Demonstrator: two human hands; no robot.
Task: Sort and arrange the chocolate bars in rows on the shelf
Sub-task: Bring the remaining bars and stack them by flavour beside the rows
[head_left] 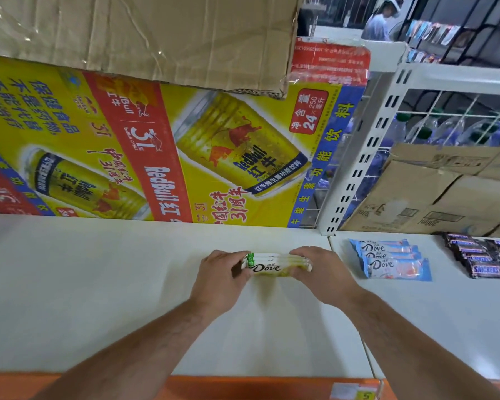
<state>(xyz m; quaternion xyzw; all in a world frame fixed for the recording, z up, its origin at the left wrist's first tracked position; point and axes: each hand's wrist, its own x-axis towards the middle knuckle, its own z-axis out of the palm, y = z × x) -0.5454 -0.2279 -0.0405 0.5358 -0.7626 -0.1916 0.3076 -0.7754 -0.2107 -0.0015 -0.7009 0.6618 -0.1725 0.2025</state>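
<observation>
Two hands are seen at the middle of the white shelf (98, 284), and a small stack of white Dove bars (274, 265) is held between them. The stack's left end is gripped by the left hand (223, 277), with the fingers curled over the top and the thumb at the near side. The right end is covered by the right hand (321, 272), whose fingers are bent down over it. The stack is laid flat on the shelf, lengthwise from left to right, with the Dove name facing up. How many bars are in the stack cannot be told exactly.

To the right, past a seam in the shelf, three blue Dove bars (393, 259) are laid in an overlapping row. Further right, well apart from the hands, a group of dark Snickers bars (482, 258) is set down in the same overlapping way.

Behind the stack, a large yellow Red Bull carton (156, 148) is stood at the back of the shelf, and a plain cardboard box (142, 39) is placed on top of it. A slotted white post (367, 145) is seen beside the carton, with brown boxes (433, 192) just to its right. An orange strip (243, 388) is run along the shelf's front edge.
</observation>
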